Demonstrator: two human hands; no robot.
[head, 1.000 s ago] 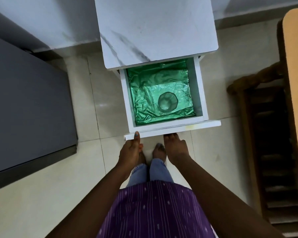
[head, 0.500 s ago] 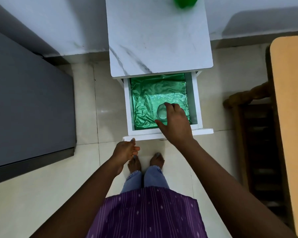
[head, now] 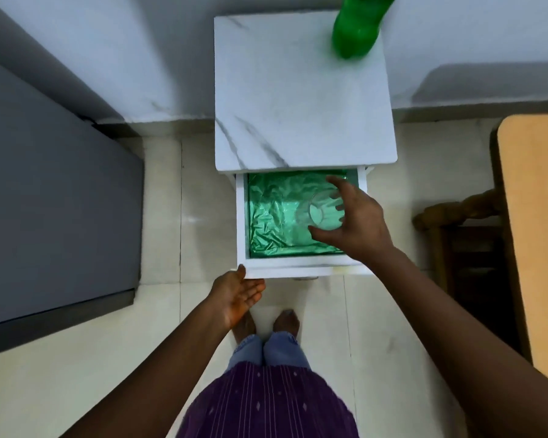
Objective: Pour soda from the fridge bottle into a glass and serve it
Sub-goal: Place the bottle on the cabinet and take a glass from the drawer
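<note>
Two hands are at work at the open drawer. Nearest, lower centre of the frame, the left hand [head: 238, 295] lies palm up and released, its fingertips touching the front panel of the drawer [head: 298, 268] at its left corner; it grasps nothing. Just beyond, at centre right, the right hand [head: 353, 221] has its grip closed around a clear glass [head: 318, 213], thumb below and fingers curled over the far side, the mouth turned toward the camera. The glass looks empty; whether it is lifted free of the drawer floor I cannot tell.

The drawer holds only a crinkled green lining [head: 276, 216] besides the glass. The risk here, as I judge it, is slippage: smooth clear glass held by the fingertips alone could slide out and strike the drawer wall or the tiled floor [head: 76, 358]. Raising it too sharply might also knock it against the overhanging edge of the white marbled surface [head: 298, 99] just above the drawer's back. If the left hand pushes the drawer shut early, it could trap the right wrist.

Farthest off, at the upper right of the frame, the green soda bottle [head: 356, 30] stands on that surface near its back corner, its top cut off by the frame, so cap and fill level cannot be told. Standing close to the edge, it could tip if the cabinet is jolted.
</note>
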